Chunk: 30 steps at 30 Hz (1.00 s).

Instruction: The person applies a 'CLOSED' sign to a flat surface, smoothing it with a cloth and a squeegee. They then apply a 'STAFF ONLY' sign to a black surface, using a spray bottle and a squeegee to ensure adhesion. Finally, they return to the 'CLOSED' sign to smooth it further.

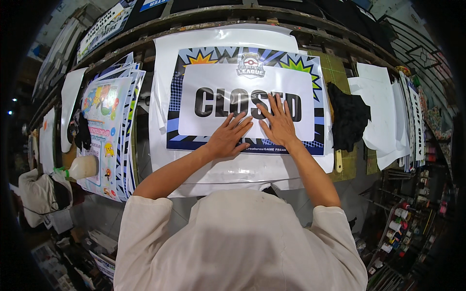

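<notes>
A printed sign (pixel 199 131) lies flat in front of me, with a white middle panel, bold black lettering and a blue comic-style border with orange and green bursts. Beneath it are larger white sheets (pixel 223 169) spread over the work table. My left hand (pixel 230 136) rests on the sign's lower middle, fingers stretched out. Just to its right, my right hand (pixel 279 123) lies flat over the lettering, fingers spread. Both palms touch the sign and cover part of the letters. Neither hand holds anything.
Right of the sheets lie a crumpled black cloth (pixel 348 116) and a green cutting mat (pixel 344 169). White papers (pixel 381 116) sit farther right. At left are a stack of printed posters (pixel 111 131), a plastic bottle (pixel 83 167) and a dark rag (pixel 80 130). A wooden rack (pixel 213 20) runs behind.
</notes>
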{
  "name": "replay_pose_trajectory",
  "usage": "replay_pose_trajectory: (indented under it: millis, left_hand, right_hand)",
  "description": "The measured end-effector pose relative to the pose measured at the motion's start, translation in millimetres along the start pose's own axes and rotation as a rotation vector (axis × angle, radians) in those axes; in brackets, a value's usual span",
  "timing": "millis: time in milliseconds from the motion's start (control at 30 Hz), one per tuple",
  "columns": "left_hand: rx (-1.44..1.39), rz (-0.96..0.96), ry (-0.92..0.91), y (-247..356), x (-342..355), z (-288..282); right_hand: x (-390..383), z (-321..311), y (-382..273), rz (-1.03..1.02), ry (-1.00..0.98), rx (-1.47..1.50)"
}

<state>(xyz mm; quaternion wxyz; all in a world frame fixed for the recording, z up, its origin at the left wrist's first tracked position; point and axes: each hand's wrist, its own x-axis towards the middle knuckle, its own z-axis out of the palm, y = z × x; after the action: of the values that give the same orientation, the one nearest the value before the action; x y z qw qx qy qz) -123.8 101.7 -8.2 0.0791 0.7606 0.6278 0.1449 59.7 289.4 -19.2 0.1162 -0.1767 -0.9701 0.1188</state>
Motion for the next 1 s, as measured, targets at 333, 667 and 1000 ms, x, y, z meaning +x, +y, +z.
replay_pose_trajectory:
  millis: [333,667,1000]
  left_hand:
    - [0.087,-0.045,0.009,-65.2,18.1,-8.2]
    - [0.074,0.119,-0.020,-52.6,-12.8,-1.7]
    - [0.012,-0.052,-0.016,-8.7,-10.4,3.7]
  right_hand:
    - [-0.6,0.4,-1.0,0.023,-0.023,-0.036]
    - [-2.1,0.9,1.6,0.026,-0.008,0.019]
    - [148.7,-14.7,103.0,0.008,0.301,0.084]
